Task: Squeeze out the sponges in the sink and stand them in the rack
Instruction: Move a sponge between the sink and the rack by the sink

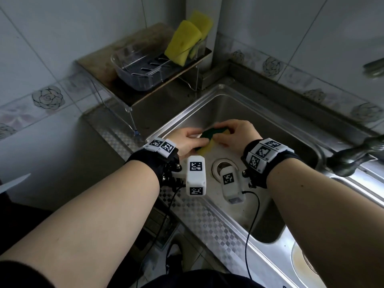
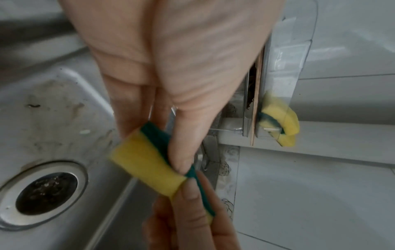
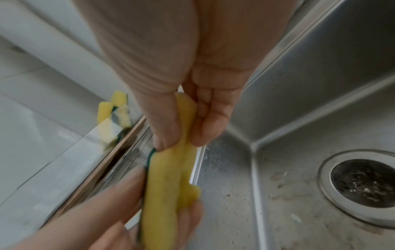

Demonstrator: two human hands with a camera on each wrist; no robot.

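Observation:
A yellow sponge with a green scouring side [image 1: 209,138] [image 2: 147,162] [image 3: 169,182] is held over the steel sink [image 1: 259,125], folded and squashed between both hands. My left hand [image 1: 187,140] [image 2: 177,135] pinches one end with thumb and fingers. My right hand [image 1: 234,132] [image 3: 179,135] pinches the other end. Two more yellow sponges [image 1: 187,40] [image 2: 278,121] [image 3: 113,110] stand upright in the clear rack [image 1: 137,73] on the shelf behind the sink.
The drain [image 1: 220,167] [image 2: 45,194] [image 3: 363,186] lies in the sink floor below the hands. A dark tap [image 1: 357,154] juts in from the right. The clear shelf [image 1: 145,94] stands at the sink's back left, against tiled walls.

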